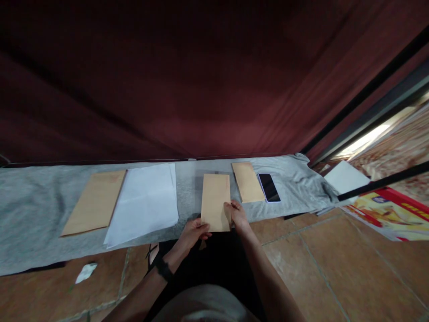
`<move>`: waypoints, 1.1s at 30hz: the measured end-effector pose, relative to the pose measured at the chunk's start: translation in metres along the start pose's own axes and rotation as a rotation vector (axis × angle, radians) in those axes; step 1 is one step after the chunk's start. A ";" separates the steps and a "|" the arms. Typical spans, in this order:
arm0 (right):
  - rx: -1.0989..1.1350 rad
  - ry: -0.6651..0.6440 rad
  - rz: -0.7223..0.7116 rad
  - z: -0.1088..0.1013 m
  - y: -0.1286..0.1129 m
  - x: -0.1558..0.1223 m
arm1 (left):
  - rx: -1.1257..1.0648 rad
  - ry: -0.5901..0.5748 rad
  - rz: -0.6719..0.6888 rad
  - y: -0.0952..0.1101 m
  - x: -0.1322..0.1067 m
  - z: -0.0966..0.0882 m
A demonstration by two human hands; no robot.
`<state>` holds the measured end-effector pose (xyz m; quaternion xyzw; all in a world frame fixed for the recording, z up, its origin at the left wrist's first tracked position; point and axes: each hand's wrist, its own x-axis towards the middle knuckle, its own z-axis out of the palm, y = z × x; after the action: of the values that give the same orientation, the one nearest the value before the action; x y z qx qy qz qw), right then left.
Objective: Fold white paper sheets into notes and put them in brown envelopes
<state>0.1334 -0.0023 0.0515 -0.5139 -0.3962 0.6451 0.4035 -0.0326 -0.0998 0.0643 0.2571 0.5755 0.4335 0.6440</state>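
1. I see the brown envelope [215, 199] held at its near end, lying flat over the grey cloth [33, 210] at centre.
2. Left hand [192, 232] pinches its near left corner. Right hand [237, 215] grips its near right edge.
3. Just right of it: a second envelope [247, 181], then a phone [268, 187], screen dark.
4. Left: white sheets [144, 201], partly overlapping a large envelope [95, 200].
5. The cloth lies on a tiled floor [318, 268].

The head camera looks forward and down, close over left hand [193, 232] and right hand [238, 216].
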 end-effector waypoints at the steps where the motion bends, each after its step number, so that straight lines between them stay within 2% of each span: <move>1: 0.032 0.012 0.004 -0.001 -0.003 0.003 | 0.015 -0.005 -0.010 -0.001 0.000 -0.002; 6: 0.150 0.048 0.017 -0.004 -0.022 0.022 | 0.070 -0.019 -0.066 -0.005 -0.001 -0.008; 11: 0.187 0.065 0.023 -0.003 -0.036 0.036 | 0.066 -0.058 -0.074 -0.010 -0.007 -0.006; 15: 0.188 0.065 0.024 0.000 -0.038 0.038 | 0.039 -0.048 -0.064 -0.003 -0.008 -0.002; 19: 0.174 0.071 0.044 -0.001 -0.028 0.022 | -0.051 0.004 0.014 0.013 -0.003 0.002; 23: 0.146 0.031 0.120 -0.005 -0.008 -0.012 | -0.127 0.069 0.093 0.022 0.008 0.008; 25: 0.201 -0.046 0.155 -0.008 0.002 -0.026 | -0.143 0.059 0.106 0.021 0.012 0.013; 30: 0.468 0.092 0.191 -0.012 0.006 -0.040 | -0.133 0.019 0.104 0.016 0.016 0.032; 33: 0.413 -0.009 0.204 -0.012 0.000 -0.041 | -0.138 -0.009 0.091 0.018 0.016 0.042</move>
<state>0.1512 -0.0393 0.0635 -0.4549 -0.2038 0.7521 0.4311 0.0029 -0.0704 0.0798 0.2401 0.5292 0.4995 0.6425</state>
